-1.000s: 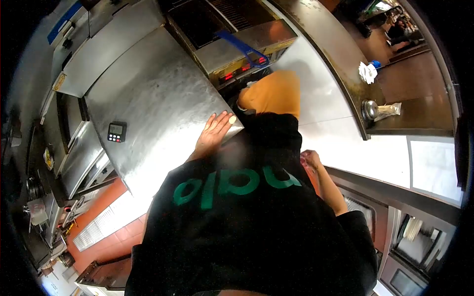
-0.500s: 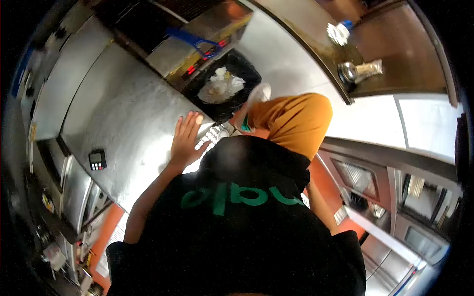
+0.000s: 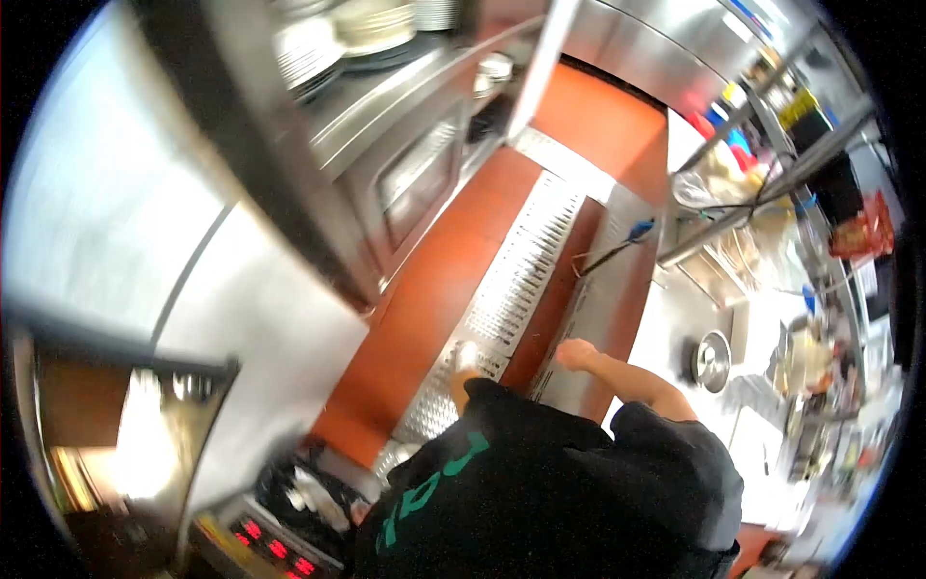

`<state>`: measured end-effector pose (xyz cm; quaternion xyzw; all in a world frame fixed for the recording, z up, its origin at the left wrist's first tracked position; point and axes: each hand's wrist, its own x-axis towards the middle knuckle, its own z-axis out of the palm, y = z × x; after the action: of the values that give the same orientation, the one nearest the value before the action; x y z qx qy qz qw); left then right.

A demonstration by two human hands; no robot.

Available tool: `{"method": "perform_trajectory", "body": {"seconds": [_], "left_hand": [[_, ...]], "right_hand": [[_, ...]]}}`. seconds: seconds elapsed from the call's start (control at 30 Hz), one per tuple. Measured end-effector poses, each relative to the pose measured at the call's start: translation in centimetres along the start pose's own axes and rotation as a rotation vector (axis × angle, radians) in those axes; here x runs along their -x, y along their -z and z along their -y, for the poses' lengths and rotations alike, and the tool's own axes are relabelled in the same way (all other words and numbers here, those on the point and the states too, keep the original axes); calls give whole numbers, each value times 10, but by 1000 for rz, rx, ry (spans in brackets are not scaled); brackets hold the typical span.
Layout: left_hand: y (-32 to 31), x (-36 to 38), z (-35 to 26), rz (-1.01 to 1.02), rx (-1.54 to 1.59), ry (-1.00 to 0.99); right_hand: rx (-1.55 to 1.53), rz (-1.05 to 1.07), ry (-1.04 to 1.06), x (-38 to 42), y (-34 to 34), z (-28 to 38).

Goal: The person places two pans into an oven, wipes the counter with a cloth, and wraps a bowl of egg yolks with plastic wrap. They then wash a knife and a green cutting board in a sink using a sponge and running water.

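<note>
My right hand (image 3: 577, 354) is held out in front of my body over the floor, its fingers curled in a loose fist. Nothing shows in it. It is nearest to the long metal strip (image 3: 558, 381) beside the red floor, and a metal counter edge lies to its right. Of my left hand, at most a small skin-coloured patch shows by the shirt's left side, close to a black-lined bin (image 3: 307, 482) with crumpled white waste; its fingers cannot be made out. One foot (image 3: 467, 355) steps on the perforated floor mat (image 3: 511, 280).
A metal bowl (image 3: 712, 362) stands on the right counter, under shelving with bags and containers. Stacked plates (image 3: 376, 24) sit on the steel cabinet (image 3: 415, 183) ahead left. A panel with red digits (image 3: 278, 548) is at lower left. A blue-tipped stick (image 3: 617, 249) leans along the right side.
My body and view have turned away from the metal counter with the small timer, now facing along the aisle. My left hand has left that counter. My right hand has come up into view.
</note>
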<state>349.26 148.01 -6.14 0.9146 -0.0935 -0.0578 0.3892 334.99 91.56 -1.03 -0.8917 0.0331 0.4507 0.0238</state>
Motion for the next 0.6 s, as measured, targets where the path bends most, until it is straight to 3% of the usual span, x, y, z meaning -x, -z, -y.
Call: {"method": "perform_trajectory", "body": {"seconds": [0.07,0.1,0.17,0.2,0.23,0.27,0.3,0.33,0.43,0.5,0.53,0.57,0.6], "left_hand": [[-79,-52,15,438,769,169],[-103,-82,-9,617,824,168],[-114,-156,-142,768,62,-141],[-114,-182,-207,793,13,-179],[-120,-198,-252,814,-30,-212],[-154,-219,-231,869,-21,-158],[-183,-231,-210,854,185,28],[-199,-243,-210,822,390,215],[-235,-295,-207,744,343,432],[-253,-324,-190,647,265,546],[-265,-341,-187,621,228,592],[-277,-352,-184,613,183,630],[-291,-367,-187,620,140,654]], "right_hand": [[-435,-270,-540,16,-30,-24],[-467,-280,-565,27,-30,-44],[-252,-553,-658,55,-40,-62],[-282,-533,-672,63,-40,-64],[-358,-668,-673,67,-32,-67],[-429,-811,-672,68,-29,-74],[-371,-845,-605,66,-43,-77],[-509,-706,-668,44,-76,-76],[-721,-797,-673,57,-51,-69],[-668,-614,-684,61,-46,-73],[-689,-217,-711,57,-23,-83],[-865,-187,-712,50,-10,-97],[-1078,-347,-672,32,-18,-109]]}}
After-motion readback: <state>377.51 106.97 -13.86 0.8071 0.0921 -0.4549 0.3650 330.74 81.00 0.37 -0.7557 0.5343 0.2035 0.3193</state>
